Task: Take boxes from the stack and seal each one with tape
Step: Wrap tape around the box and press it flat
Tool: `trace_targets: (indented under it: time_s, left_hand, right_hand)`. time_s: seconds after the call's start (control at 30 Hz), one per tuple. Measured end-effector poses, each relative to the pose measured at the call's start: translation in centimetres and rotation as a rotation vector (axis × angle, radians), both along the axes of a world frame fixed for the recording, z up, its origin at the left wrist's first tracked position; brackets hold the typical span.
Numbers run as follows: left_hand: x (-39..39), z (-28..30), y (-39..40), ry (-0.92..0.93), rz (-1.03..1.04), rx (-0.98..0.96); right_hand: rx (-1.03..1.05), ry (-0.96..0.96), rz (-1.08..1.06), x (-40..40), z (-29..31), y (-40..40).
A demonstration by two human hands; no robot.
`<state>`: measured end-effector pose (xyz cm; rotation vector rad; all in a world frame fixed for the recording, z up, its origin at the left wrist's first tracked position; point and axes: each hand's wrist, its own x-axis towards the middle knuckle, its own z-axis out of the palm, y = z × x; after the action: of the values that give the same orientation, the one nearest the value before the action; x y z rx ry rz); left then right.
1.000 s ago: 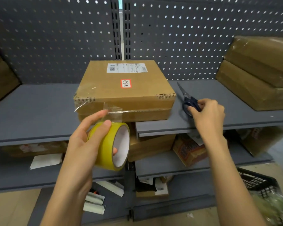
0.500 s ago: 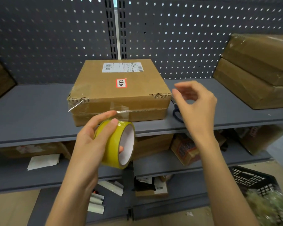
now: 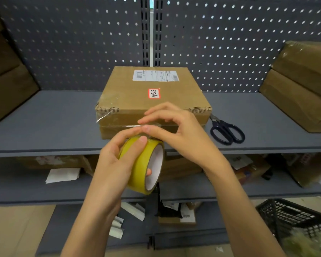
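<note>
- The left hand grips a yellow tape roll in front of the shelf edge, fingers curled over the outer band and the thumb tucked into the white core.
- The right hand sits just above and to the right of the roll, its thumb and forefinger pinching the clear tape strip that runs up off the roll; the other fingers are loosely spread above it.
- Directly behind both hands, a cardboard box rests flat on the grey shelf. It carries a white shipping label toward the far edge and a small red-bordered sticker nearer the hands.
- The box's near top edge is frayed at both corners, and a loose bit of clear tape sticks out from its left corner, to the left of the left hand.
- The pinched strip is level with the seam along the box's front face; whether it touches the cardboard cannot be told.
- Black-handled scissors lie on the shelf just right of the box, beyond the right hand, blades pointing toward the box.
- A stack of brown boxes stands farther right, well apart from the hands; more dark boxes sit at the far left.
- A black basket sits low, under the right forearm's side.
</note>
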<state>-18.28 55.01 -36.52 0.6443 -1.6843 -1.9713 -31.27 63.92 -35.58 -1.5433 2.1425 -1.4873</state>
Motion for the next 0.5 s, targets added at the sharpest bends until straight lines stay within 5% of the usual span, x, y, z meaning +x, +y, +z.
trace_targets:
  time_s: [0.5]
  left_hand:
    - [1.5,0.2,-0.8,-0.002,-0.078,-0.038]
  right_hand:
    - [-0.081,-0.068,-0.088,0.4,0.0,-2.1]
